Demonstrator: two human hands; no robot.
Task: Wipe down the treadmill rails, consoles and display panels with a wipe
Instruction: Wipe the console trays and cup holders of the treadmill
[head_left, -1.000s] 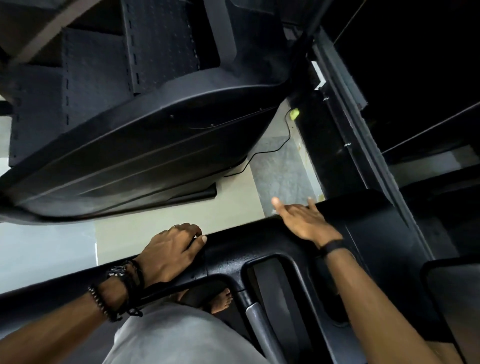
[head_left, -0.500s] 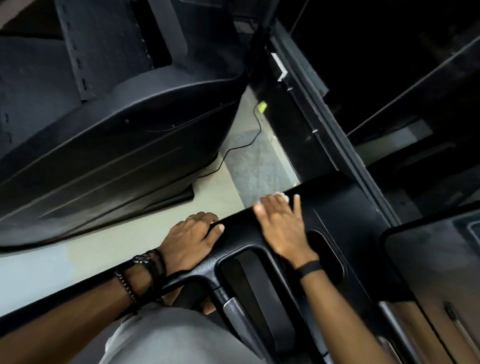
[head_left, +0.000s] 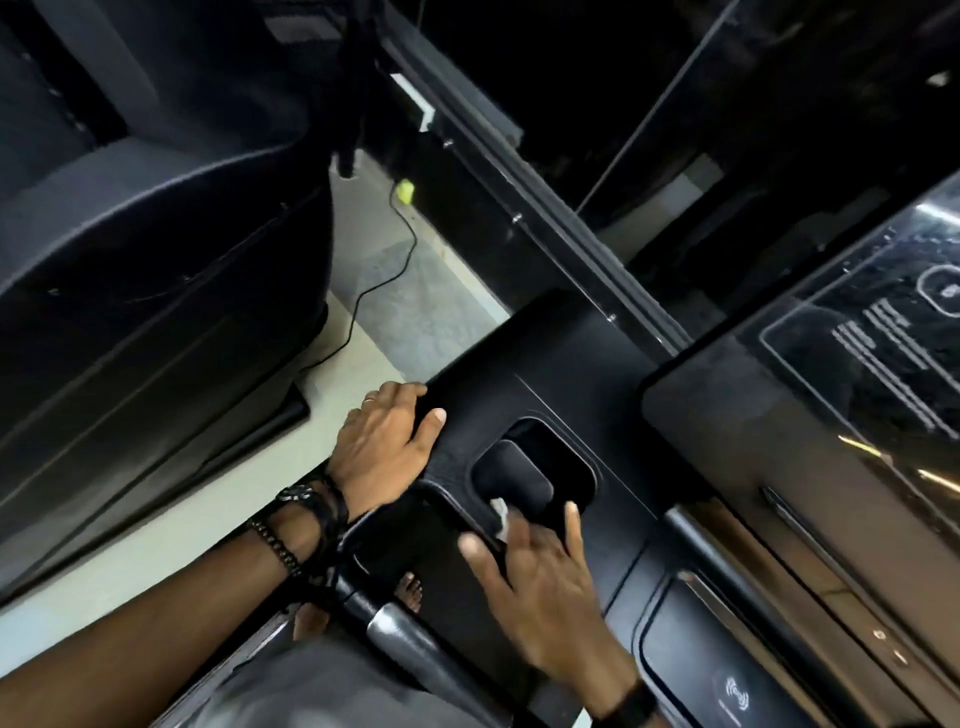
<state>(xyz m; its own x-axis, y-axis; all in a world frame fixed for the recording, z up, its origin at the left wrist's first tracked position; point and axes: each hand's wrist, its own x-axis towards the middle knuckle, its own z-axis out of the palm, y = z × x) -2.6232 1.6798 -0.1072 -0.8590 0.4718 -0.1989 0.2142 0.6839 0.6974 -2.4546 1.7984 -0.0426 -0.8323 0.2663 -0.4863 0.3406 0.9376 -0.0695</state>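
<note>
Two hands: both lie on a black treadmill console (head_left: 561, 364), seen from above by the person standing at it.
Right hand (head_left: 545, 587): fingers straight and spread, pressing a white wipe (head_left: 501, 514) flat against the console; it grips nothing.
Wipe: mostly hidden under the fingertips, only a crumpled white corner showing at the near rim of a recessed pocket (head_left: 535, 467).
Left hand (head_left: 387, 441): curled over the console's left edge, thumb on top, bracing; bracelets on the wrist.
Rail (head_left: 410, 644): a grey-and-black handlebar runs from below the console toward the person, apart from the wipe.
Display (head_left: 857, 364): a glossy dark panel to the right, well apart from both hands, showing reflections and faint smears.
Floor (head_left: 208, 504): pale, with a thin cable (head_left: 384, 280) and another dark machine (head_left: 156, 234) to the left.
Progress: looks like mid-task on the console's left part; which surfaces are already clean cannot be told. Judging by the wipe's place, the display and rail likely remain.
</note>
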